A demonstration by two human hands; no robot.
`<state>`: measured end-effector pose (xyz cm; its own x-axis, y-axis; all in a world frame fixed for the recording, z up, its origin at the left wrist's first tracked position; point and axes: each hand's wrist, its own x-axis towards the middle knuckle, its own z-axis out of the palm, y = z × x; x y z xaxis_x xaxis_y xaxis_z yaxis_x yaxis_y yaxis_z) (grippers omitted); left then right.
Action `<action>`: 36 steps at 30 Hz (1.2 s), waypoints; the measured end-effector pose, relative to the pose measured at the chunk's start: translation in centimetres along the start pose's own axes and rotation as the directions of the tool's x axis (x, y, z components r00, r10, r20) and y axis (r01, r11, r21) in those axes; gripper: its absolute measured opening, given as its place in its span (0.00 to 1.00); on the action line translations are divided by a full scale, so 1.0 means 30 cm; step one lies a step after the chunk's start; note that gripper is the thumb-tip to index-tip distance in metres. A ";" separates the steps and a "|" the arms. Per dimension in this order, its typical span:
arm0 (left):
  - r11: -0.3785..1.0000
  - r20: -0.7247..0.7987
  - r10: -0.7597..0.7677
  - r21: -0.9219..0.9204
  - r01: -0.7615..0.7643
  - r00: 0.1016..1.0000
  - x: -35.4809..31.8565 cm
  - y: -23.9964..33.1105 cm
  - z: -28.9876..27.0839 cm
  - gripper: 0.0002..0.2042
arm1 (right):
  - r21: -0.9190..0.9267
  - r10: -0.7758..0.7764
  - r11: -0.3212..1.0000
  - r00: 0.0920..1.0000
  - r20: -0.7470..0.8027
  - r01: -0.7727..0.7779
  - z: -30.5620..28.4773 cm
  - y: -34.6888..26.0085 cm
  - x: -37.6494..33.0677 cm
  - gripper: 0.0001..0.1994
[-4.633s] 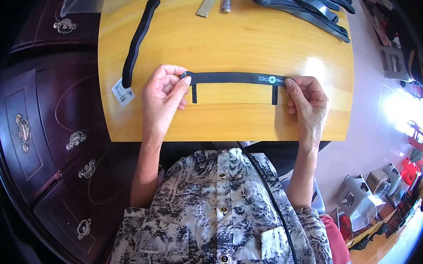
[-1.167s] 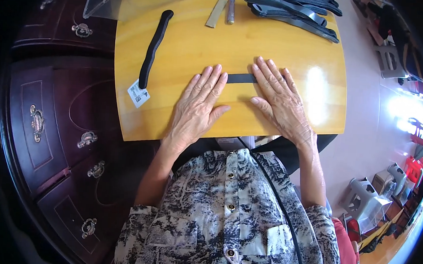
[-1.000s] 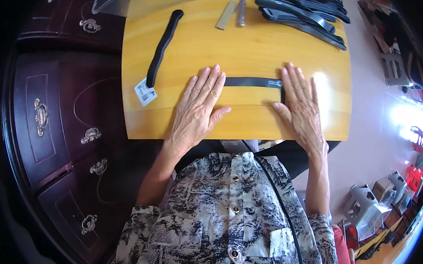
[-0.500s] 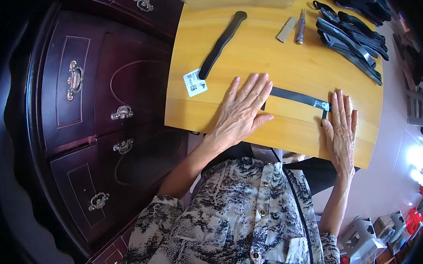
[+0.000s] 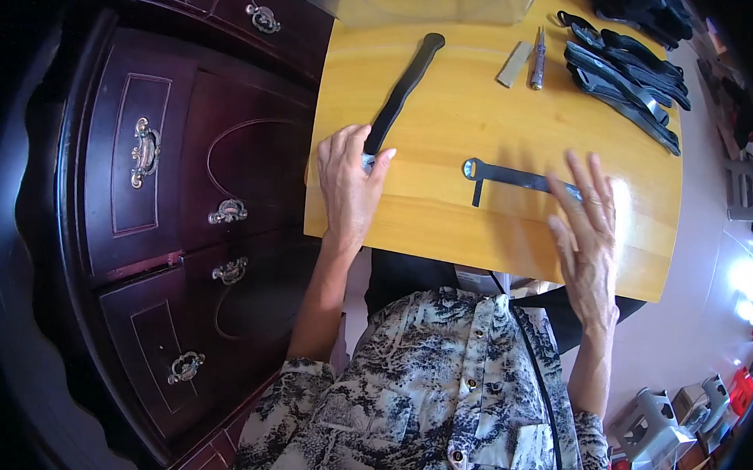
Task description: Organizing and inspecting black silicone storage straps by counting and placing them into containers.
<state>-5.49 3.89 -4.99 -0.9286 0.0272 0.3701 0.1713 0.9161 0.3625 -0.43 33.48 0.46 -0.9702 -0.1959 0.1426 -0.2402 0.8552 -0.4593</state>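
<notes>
My left hand (image 5: 349, 187) covers most of a white tag (image 5: 368, 160) at the near end of a long black strap (image 5: 408, 88). Its fingers are bent and its thumb stands apart, one on each side of the strap's end; no firm grip shows. My right hand (image 5: 587, 237), a little blurred, is raised over the right end of a second black strap (image 5: 516, 176), fingers spread and holding nothing. That strap lies crosswise, with a ring-like left end and a short black strip (image 5: 477, 193) below it; its right end is partly hidden.
Beyond the straps lie a small tan block (image 5: 514, 64) and a slim pointed tool (image 5: 538, 63). A pile of black straps (image 5: 627, 78) is at the far right of the table (image 5: 428, 221). A clear bin (image 5: 422, 6) stands at the back; dark drawers (image 5: 142, 150) flank the left.
My left hand has left the crosswise strap and moved left onto the tag, uncovering the strap's ring-like end. My right hand has lifted from lying flat on the table and shifted slightly left.
</notes>
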 end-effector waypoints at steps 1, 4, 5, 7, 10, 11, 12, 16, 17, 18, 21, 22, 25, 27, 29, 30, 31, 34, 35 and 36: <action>1.000 -0.006 -0.024 -0.017 0.024 1.000 0.003 0.001 0.001 0.19 | 0.046 -0.070 0.997 0.997 0.013 0.070 0.008 -0.022 0.019 0.20; 0.997 0.019 -0.071 -0.040 0.072 0.997 0.002 0.003 -0.012 0.16 | 0.178 -0.181 0.967 0.983 -0.035 0.184 0.038 -0.112 0.096 0.16; 0.997 0.016 -0.071 -0.039 0.072 0.997 0.002 0.017 -0.020 0.16 | 0.295 -0.193 0.936 0.981 -0.023 0.191 0.062 -0.131 0.119 0.14; 0.862 0.073 -0.362 -0.354 0.363 0.929 -0.002 0.071 -0.039 0.15 | 0.407 -0.197 0.894 0.980 -0.014 0.186 0.110 -0.158 0.164 0.12; 0.768 0.107 -0.375 -0.521 0.373 0.921 -0.037 0.083 -0.072 0.15 | 0.527 -0.257 0.808 0.963 -0.087 0.263 0.172 -0.217 0.224 0.11; 0.766 0.105 -0.381 -0.521 0.378 0.918 -0.047 0.092 -0.079 0.15 | 0.638 -0.224 0.738 0.972 -0.076 0.220 0.196 -0.239 0.244 0.10; 0.687 0.101 -0.365 -0.641 0.341 0.926 -0.052 0.114 -0.088 0.16 | 0.735 -0.191 0.655 0.980 -0.060 0.173 0.216 -0.256 0.254 0.10; 0.570 0.118 -0.317 -0.769 0.289 0.941 -0.072 0.154 -0.114 0.18 | 0.720 -0.171 0.657 0.974 -0.147 0.224 0.231 -0.268 0.246 0.09; 0.564 0.136 -0.261 -0.782 0.265 0.956 -0.070 0.169 -0.140 0.18 | 0.719 -0.181 0.657 0.973 -0.145 0.229 0.222 -0.265 0.237 0.09; 0.562 0.130 -0.268 -0.784 0.264 0.955 -0.071 0.176 -0.143 0.18 | 0.726 -0.152 0.657 0.979 -0.137 0.203 0.208 -0.260 0.229 0.09; 0.629 0.064 -0.059 -0.772 0.087 0.996 -0.068 0.170 -0.136 0.16 | 0.724 -0.104 0.671 0.987 -0.124 0.161 0.186 -0.245 0.201 0.09; 0.628 0.056 -0.060 -0.774 0.082 0.997 -0.067 0.167 -0.130 0.16 | 0.718 -0.078 0.682 0.990 -0.117 0.139 0.180 -0.244 0.192 0.09; 0.588 0.122 -0.051 -0.798 0.129 0.991 -0.063 0.184 -0.130 0.16 | 0.702 -0.051 0.703 0.993 -0.111 0.114 0.146 -0.253 0.170 0.08; 0.551 0.096 -0.047 -0.828 0.106 0.994 -0.069 0.193 -0.108 0.17 | 0.690 -0.019 0.720 0.996 -0.089 0.075 0.135 -0.251 0.154 0.08; 0.497 0.097 -0.051 -0.861 0.110 0.994 -0.080 0.193 -0.098 0.17 | 0.682 -0.038 0.723 0.992 -0.121 0.111 0.143 -0.241 0.143 0.08; 0.512 0.109 -0.039 -0.852 0.113 0.993 -0.082 0.197 -0.102 0.17 | 0.673 -0.057 0.725 0.987 -0.150 0.144 0.146 -0.235 0.137 0.08; 0.526 0.121 -0.027 -0.842 0.116 0.992 -0.084 0.200 -0.103 0.17 | 0.674 -0.051 0.725 0.987 -0.150 0.139 0.147 -0.227 0.136 0.08; 0.399 0.116 -0.078 -0.906 0.138 0.990 -0.089 0.220 -0.096 0.18 | 0.643 -0.080 0.747 0.983 -0.166 0.170 0.145 -0.220 0.115 0.08; 0.401 0.116 -0.070 -0.906 0.135 0.991 -0.083 0.219 -0.097 0.18 | 0.681 -0.043 0.722 0.990 -0.132 0.122 0.143 -0.221 0.111 0.08; 0.522 0.089 -0.024 -0.848 0.089 0.996 -0.081 0.216 -0.100 0.18 | 0.717 -0.007 0.694 0.995 -0.096 0.074 0.140 -0.222 0.107 0.08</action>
<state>-1.14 8.56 -0.98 -0.9581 0.0409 0.2833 0.2863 0.1415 0.9476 -2.09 25.14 0.28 -0.9610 -0.1543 0.2296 -0.2614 0.2348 -0.9363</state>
